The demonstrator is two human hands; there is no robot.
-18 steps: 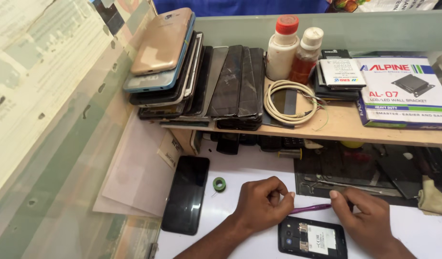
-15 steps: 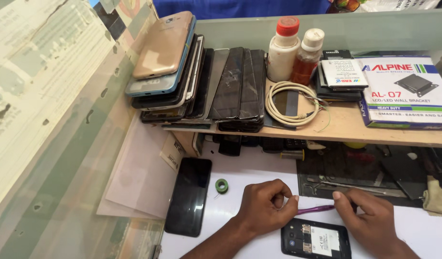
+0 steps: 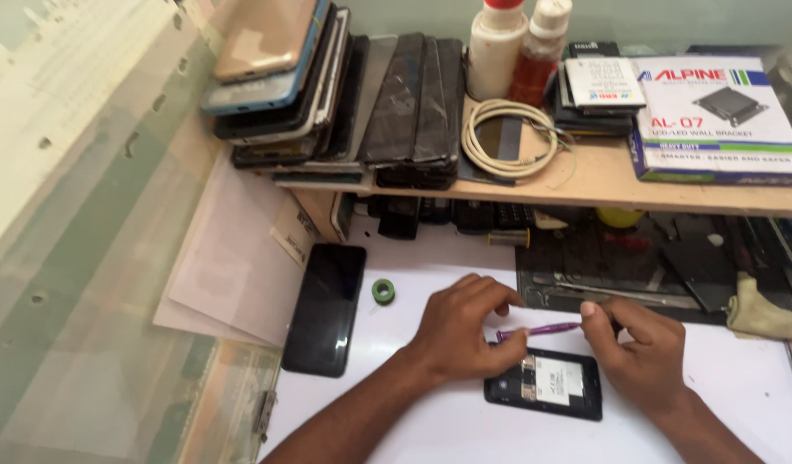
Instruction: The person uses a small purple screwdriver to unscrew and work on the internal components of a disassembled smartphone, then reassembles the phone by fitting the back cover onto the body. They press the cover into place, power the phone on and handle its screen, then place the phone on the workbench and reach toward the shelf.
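Both hands, left hand (image 3: 464, 331) and right hand (image 3: 641, 344), pinch a slim purple tool (image 3: 540, 329) by its ends just above the opened phone (image 3: 546, 384) on the white worktop (image 3: 430, 421), apparently readying it; the next move likely calls for a steady tip.

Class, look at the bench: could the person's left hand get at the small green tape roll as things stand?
Probably yes. The green tape roll lies on bare white surface just left of the left hand, with nothing between them. That hand is pinching the purple tool, so it would need to let go first.
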